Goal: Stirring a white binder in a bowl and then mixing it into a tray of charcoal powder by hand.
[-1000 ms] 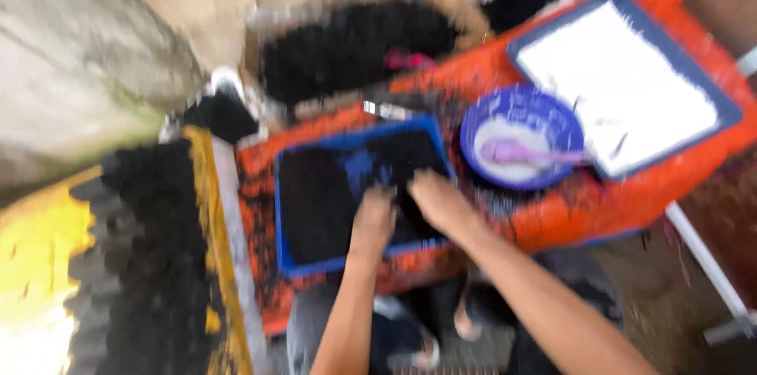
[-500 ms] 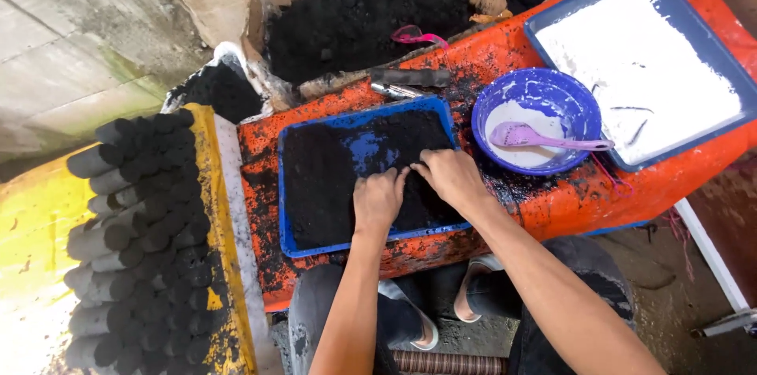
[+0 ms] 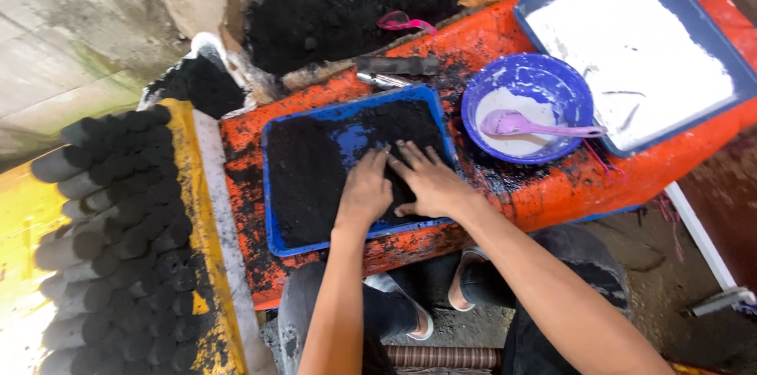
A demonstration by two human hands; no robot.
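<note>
A blue tray (image 3: 272, 209) full of black powder lies on an orange board (image 3: 552, 194). My left hand (image 3: 364, 190) presses palm-down on the black powder in the tray's right half, fingers close together. My right hand (image 3: 426, 182) lies flat beside it, fingers spread, touching the left hand. What is under the palms is hidden. A blue bowl (image 3: 544, 79) of white paste with a pink spoon (image 3: 536, 128) stands to the right of the tray.
A larger blue tray (image 3: 631, 44) of white powder sits at the far right. A heap of black powder (image 3: 347, 4) with a pink scoop (image 3: 402, 22) lies behind. Black rolled cylinders (image 3: 118, 241) are stacked on a yellow surface at left. My feet show below.
The view has steadied and shifted a little. Both hands stay on the black powder in the tray, now pressed closer together.
</note>
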